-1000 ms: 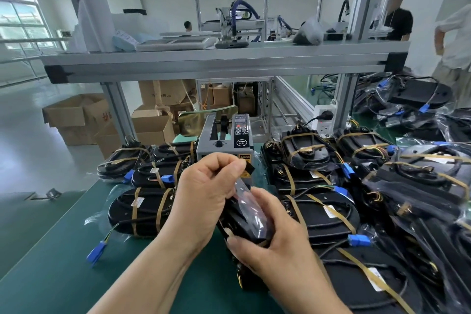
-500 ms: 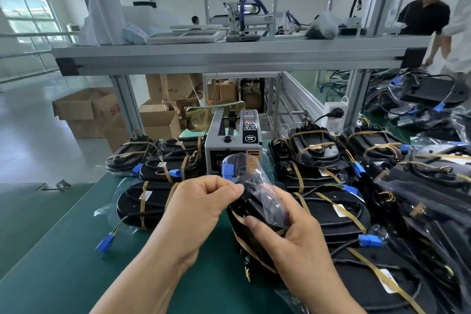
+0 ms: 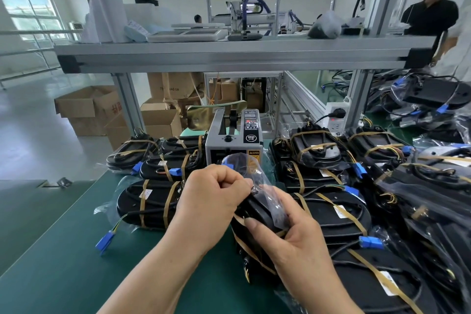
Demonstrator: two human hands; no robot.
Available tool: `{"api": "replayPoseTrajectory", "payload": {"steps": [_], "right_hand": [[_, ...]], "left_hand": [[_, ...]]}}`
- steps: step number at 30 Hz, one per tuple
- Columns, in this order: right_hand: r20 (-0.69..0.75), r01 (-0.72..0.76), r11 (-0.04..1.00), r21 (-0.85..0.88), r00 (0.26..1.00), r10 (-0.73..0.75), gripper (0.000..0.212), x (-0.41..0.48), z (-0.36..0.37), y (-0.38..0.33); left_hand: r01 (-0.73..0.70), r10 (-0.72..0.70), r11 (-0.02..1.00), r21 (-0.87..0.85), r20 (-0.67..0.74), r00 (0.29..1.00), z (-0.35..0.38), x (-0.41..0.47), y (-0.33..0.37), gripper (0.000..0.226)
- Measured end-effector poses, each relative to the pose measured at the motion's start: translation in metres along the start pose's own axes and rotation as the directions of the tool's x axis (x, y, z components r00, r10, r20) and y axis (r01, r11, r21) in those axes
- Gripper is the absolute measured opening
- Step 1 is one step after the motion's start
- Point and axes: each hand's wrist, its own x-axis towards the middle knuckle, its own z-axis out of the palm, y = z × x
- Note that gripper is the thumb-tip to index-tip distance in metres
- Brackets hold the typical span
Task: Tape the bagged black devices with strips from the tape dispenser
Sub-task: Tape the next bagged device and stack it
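A black oval device in a clear plastic bag (image 3: 257, 214) is held between both hands above the green mat, with brown tape strips round its lower part. My left hand (image 3: 211, 199) grips its upper left edge, fingers curled over the bag. From the right, my right hand (image 3: 293, 232) holds it, fingers curled round its front. The loose bag top sticks up in front of the grey tape dispenser (image 3: 233, 135), which stands just behind the hands.
Taped bagged devices lie left (image 3: 150, 201) and right (image 3: 331, 209) of the hands, with a bigger heap at far right (image 3: 420, 186). An aluminium shelf (image 3: 229, 56) crosses overhead. Cardboard boxes (image 3: 89, 107) stand on the floor behind. A person (image 3: 430, 18) stands at back right.
The device has been turned and lowered a little between my hands. The bag's loose top now stands up in front of the dispenser. My left fingers curled further over the bag's edge.
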Motion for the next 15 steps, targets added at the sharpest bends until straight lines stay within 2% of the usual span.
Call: {"api": "replayPoseTrajectory", "payload": {"steps": [9,15], "right_hand": [[0.007,-0.012,1.0,0.008,1.0,0.012,0.043,-0.0001,0.0002,0.0007],[0.003,-0.033,0.999,-0.012,0.999,0.033,0.046,-0.0022,0.0011,0.0026]], "left_hand": [[-0.015,0.013,0.997,0.077,0.022,1.0,-0.0053,0.0002,-0.0015,0.017],[-0.007,0.007,1.0,0.016,-0.026,1.0,-0.0042,-0.0004,-0.0007,0.013]]}}
